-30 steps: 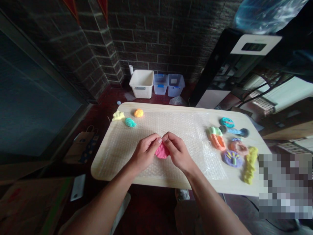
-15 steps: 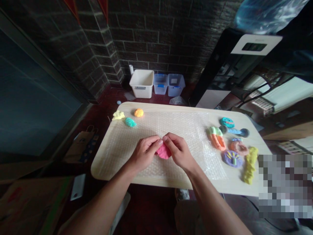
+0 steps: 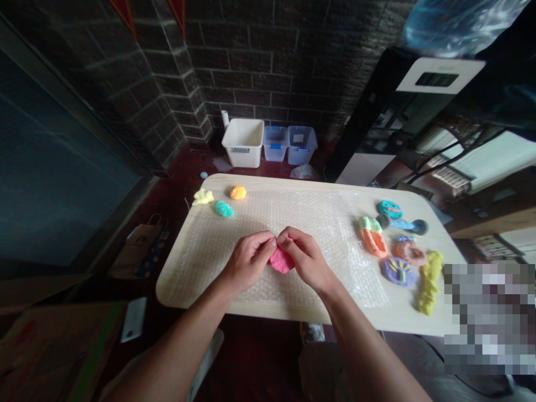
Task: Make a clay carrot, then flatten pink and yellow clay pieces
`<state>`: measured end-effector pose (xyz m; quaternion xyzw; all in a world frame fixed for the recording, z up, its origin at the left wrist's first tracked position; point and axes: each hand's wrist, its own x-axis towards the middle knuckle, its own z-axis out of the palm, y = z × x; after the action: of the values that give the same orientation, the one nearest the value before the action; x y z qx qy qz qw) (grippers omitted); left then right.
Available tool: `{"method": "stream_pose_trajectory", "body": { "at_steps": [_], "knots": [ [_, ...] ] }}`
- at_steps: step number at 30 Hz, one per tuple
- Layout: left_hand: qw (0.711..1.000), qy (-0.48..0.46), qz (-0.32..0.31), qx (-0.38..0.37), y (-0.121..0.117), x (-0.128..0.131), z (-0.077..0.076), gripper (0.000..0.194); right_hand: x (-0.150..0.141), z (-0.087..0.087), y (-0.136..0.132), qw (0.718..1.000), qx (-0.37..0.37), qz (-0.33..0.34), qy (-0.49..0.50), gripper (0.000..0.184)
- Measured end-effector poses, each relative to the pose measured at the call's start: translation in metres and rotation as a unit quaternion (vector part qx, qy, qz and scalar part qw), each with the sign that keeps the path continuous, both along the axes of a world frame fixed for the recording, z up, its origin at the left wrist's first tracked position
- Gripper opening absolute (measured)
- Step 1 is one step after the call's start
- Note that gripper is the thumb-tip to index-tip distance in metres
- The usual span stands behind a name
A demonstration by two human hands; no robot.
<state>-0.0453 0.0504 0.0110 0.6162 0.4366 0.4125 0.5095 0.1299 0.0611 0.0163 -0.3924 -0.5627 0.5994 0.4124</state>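
Observation:
A flattened piece of pink modelling clay point(image 3: 282, 261) is held between my two hands over the middle of the table. My left hand point(image 3: 250, 255) pinches its upper left edge with thumb and fingers. On the other side, my right hand point(image 3: 305, 254) pinches the upper right edge, its thumb close to the left one. Part of the clay is hidden behind the fingers. Beneath lies a sheet of bubble wrap point(image 3: 310, 218). Toward the far left sit an orange clay lump point(image 3: 238, 192), a teal clay lump point(image 3: 223, 209) and a pale yellow clay piece point(image 3: 203, 196).
Several shaped clay pieces lie on the table's right side, among them a purple disc point(image 3: 399, 272), a yellow strip point(image 3: 430, 282) and a blue dumbbell shape point(image 3: 404, 224). Beyond the table point(image 3: 196, 310) stand a white bin point(image 3: 243, 151) and two clear boxes. A water dispenser point(image 3: 377, 123) rises at back right.
Both hands stay almost in place, still pinching the pink clay. The clay's lower part shows slightly more to the right. Nothing else on the table has moved.

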Motion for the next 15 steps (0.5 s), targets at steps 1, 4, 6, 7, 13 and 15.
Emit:
{"method": "stream_pose_trajectory", "body": {
  "at_steps": [1, 4, 6, 7, 13, 15],
  "knots": [
    [1.0, 0.002, 0.002, 0.004, 0.0, 0.0002, 0.001, 0.046, -0.0005, 0.0001, 0.0001, 1.0, -0.011, 0.004, 0.019, 0.041],
    [0.999, -0.031, 0.005, -0.03, -0.0007, 0.0021, 0.0015, 0.044, -0.0017, 0.0001, 0.0005, 0.999, -0.003, -0.005, 0.041, 0.039],
    [0.996, -0.059, -0.003, -0.071, -0.0012, 0.0035, 0.0003, 0.042, -0.0023, -0.0001, 0.0005, 0.999, 0.011, -0.014, 0.044, 0.036],
    [0.994, -0.063, -0.007, -0.084, -0.0014, 0.0039, -0.0004, 0.041, -0.0024, -0.0004, 0.0004, 0.999, 0.016, -0.018, 0.044, 0.035],
    [0.999, -0.007, -0.009, -0.036, -0.0006, 0.0018, 0.0002, 0.041, 0.0002, -0.0011, 0.0004, 0.999, 0.024, -0.043, 0.003, 0.033],
    [1.0, 0.01, -0.02, -0.017, -0.0004, 0.0008, 0.0019, 0.044, 0.0017, -0.0004, 0.001, 0.998, 0.04, -0.038, -0.02, 0.034]
  ]
}}
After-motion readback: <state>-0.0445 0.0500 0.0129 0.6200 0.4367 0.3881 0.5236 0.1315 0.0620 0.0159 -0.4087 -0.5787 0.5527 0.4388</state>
